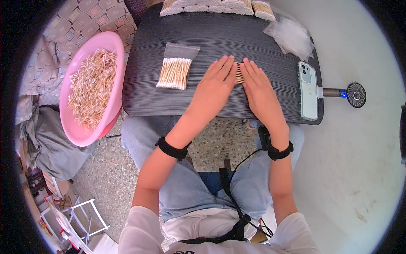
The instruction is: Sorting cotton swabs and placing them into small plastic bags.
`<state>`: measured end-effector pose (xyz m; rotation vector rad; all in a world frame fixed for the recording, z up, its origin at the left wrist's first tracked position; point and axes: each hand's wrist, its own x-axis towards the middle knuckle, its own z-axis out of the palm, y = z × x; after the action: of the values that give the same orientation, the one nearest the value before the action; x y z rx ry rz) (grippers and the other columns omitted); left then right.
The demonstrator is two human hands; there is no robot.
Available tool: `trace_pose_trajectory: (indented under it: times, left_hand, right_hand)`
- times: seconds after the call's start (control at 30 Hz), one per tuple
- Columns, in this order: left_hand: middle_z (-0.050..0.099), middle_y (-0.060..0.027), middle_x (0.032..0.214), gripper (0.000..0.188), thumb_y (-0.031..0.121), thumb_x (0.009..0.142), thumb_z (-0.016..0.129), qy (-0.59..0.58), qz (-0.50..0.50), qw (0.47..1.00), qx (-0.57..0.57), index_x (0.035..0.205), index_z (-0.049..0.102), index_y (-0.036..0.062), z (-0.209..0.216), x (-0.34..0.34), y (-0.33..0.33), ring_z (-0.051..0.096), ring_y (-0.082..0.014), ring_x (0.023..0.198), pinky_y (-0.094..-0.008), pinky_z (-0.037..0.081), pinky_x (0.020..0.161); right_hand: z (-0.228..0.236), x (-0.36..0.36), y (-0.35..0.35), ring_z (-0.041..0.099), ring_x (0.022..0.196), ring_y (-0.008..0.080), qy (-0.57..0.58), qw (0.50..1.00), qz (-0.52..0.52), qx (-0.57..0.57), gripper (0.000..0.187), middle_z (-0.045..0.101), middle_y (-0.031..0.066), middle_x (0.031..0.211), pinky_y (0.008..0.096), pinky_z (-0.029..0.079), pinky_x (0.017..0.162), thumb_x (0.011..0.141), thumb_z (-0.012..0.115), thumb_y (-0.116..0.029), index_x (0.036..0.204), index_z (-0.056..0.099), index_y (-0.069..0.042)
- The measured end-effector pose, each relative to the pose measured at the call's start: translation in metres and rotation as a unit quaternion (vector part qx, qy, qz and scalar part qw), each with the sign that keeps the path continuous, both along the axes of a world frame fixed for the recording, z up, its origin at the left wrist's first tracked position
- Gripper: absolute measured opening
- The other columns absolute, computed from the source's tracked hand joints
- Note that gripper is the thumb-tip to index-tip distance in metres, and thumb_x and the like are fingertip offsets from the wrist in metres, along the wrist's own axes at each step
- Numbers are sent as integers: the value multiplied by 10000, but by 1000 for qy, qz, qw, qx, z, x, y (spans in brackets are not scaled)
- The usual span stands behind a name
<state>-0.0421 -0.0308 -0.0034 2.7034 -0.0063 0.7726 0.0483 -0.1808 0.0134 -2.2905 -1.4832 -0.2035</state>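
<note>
Several wooden-stick cotton swabs (pixel 240 73) lie crosswise in a row on the dark table, showing in the narrow gap between my hands. My left hand (pixel 217 78) lies over their left ends, its fingers straight and pointing away from me. Over the right ends is my right hand (pixel 259 80), also flat with fingers stretched out. Both palms hide the swab tips, so how many lie beneath cannot be seen. Left of my hands, a clear zip bag (pixel 174 73) filled with upright cotton swabs rests on the table, its flap spread out at the far end.
A pink basin (pixel 120 63) heaped with loose cotton swabs stands beyond the table's left edge. Filled swab bags (pixel 218 6) line the far edge. Clear empty bags (pixel 292 37) are piled at the far right. A phone (pixel 308 93) and small fan (pixel 356 95) sit at the right edge.
</note>
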Motion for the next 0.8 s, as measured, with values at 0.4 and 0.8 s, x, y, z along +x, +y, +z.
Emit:
trace_pose_trajectory:
  times: [0.4,0.8]
  left_hand:
    - [534,-187,1346,401,93,899,610,-9,3,1000,3,1268,551,-51,-2,0,4,468,-344,1310,-428,398,1087]
    - [540,-121,1066,415,28,761,585,23,21,998,62,1167,578,-58,20,-6,-9,537,-261,1001,-353,489,892]
  right_hand:
    - [0,-2,2,431,1344,339,-8,999,-3,33,431,466,180,1443,438,357,1114,948,527,-90,1364,491,19]
    - [10,-3,8,556,1002,285,11,997,1,71,333,567,118,1047,389,471,903,813,561,-36,1141,601,13]
